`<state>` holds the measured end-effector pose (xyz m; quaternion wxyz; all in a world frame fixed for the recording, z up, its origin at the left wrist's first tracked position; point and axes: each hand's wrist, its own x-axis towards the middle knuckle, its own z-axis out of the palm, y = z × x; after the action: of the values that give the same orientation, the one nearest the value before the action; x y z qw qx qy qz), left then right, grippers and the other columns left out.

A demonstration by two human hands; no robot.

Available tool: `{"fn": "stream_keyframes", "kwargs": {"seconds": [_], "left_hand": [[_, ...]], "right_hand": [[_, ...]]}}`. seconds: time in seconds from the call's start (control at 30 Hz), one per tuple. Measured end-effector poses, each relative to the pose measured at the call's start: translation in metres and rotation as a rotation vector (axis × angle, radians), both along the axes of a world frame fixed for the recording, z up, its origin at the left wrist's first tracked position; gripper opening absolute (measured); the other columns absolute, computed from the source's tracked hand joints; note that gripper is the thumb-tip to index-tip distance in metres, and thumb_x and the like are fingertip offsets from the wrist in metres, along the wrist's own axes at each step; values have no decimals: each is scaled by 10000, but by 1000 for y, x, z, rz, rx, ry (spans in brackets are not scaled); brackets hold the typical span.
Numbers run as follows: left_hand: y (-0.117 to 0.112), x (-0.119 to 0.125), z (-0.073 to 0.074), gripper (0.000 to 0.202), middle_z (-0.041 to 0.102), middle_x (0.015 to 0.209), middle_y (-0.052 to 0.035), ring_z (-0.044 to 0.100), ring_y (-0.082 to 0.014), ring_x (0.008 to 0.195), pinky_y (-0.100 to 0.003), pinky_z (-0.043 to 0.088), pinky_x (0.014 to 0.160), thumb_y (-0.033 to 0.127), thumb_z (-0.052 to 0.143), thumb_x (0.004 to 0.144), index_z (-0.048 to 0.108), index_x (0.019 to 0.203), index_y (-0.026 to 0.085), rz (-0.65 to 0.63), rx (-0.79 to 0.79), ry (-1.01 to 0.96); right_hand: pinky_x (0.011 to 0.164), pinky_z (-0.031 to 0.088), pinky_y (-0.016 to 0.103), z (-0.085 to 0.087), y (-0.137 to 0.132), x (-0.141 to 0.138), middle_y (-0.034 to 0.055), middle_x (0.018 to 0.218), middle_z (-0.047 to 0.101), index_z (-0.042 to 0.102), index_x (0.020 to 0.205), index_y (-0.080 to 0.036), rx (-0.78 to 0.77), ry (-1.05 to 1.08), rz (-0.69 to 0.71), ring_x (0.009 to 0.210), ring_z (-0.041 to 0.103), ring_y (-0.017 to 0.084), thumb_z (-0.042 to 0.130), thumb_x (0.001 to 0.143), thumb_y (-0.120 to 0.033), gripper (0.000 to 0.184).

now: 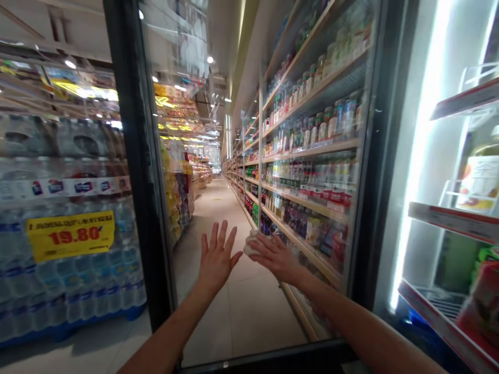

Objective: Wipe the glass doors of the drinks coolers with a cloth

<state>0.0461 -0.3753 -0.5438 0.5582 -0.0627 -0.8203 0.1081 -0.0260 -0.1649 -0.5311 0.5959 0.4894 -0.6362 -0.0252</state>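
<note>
A black-framed glass door (368,156) stands swung open in front of me, with the aisle showing through its pane. My left hand (217,255) is raised at the pane, fingers spread and nothing in it; it appears to lie flat against the glass. Beside it, my right hand (278,255) holds a crumpled white cloth (253,244) up at the glass, its fingers lying over the cloth. Part of the cloth is hidden beneath that hand.
On the left, stacked packs of water bottles (74,280) carry a yellow price sign (70,235). A lit cooler with shelves (452,221) and drinks is at the right. Long shelves of bottles (312,130) appear in the glass. The door's bottom frame (265,358) crosses low.
</note>
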Motion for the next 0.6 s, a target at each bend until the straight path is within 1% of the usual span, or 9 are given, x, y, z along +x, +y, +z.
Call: {"fn": "stream_keyframes", "kwargs": {"seconds": [0.03,0.13,0.17,0.2,0.3,0.33,0.43,0.5,0.6], "left_hand": [[0,0,0,549,310,1431,-148,176,-296,1368,-547,168,1076,378,519,838,394,1341,196,-4,0,-3],[-1,0,-1,547,311,1432,-148,161,-295,1371,-551,156,1078,390,509,842,392,1342,200,-21,21,-21],[-2,0,-1,550,309,1433,-151,158,-297,1371,-555,157,1077,392,507,843,387,1345,200,-28,26,-26],[-3,1,-2,553,308,1434,-154,156,-300,1371,-559,158,1075,392,505,844,381,1348,199,-36,30,-29],[0,5,0,561,315,1432,-162,149,-297,1373,-564,164,1073,361,499,851,346,1364,196,-86,41,-17],[2,6,2,573,309,1435,-167,146,-292,1375,-559,170,1075,332,494,854,313,1379,188,-119,54,5],[18,7,11,636,266,1457,-166,162,-261,1377,-509,229,1082,213,450,860,158,1423,176,-322,45,59],[31,2,18,647,251,1466,-151,187,-235,1373,-461,285,1075,156,400,861,93,1430,183,-483,11,74],[45,-11,24,593,308,1434,-172,208,-227,1366,-440,305,1069,175,378,871,145,1415,141,-542,6,74]], "right_hand": [[1122,149,430,5,1,-2,-21,1438,351,541,1169,-311,-37,-5,-14,1373,191,172,476,845,-154,366],[1104,167,458,26,3,-7,44,1467,290,513,1215,-270,-494,-106,-166,1384,150,209,457,839,-115,411],[1100,172,465,31,2,-7,59,1476,266,506,1226,-258,-575,-121,-190,1387,130,221,455,840,-117,414],[1100,173,463,32,0,-6,59,1479,257,503,1230,-256,-555,-115,-182,1389,119,223,458,843,-128,411],[1122,151,424,19,-12,3,2,1446,336,522,1198,-300,-152,-70,-40,1383,153,178,474,857,-167,369],[1127,147,414,13,-17,6,-11,1423,378,530,1182,-309,-78,-77,-1,1376,177,165,474,862,-176,351],[1125,187,387,3,-36,11,26,1348,479,503,1215,-254,-218,-150,61,1361,226,144,417,886,-158,354],[1105,254,352,2,-47,11,76,1318,505,406,1304,-177,-315,-188,113,1352,242,120,342,899,-135,412],[1070,321,353,1,-50,8,144,1336,469,284,1365,-87,-295,-222,150,1351,248,129,303,884,-136,484]]}}
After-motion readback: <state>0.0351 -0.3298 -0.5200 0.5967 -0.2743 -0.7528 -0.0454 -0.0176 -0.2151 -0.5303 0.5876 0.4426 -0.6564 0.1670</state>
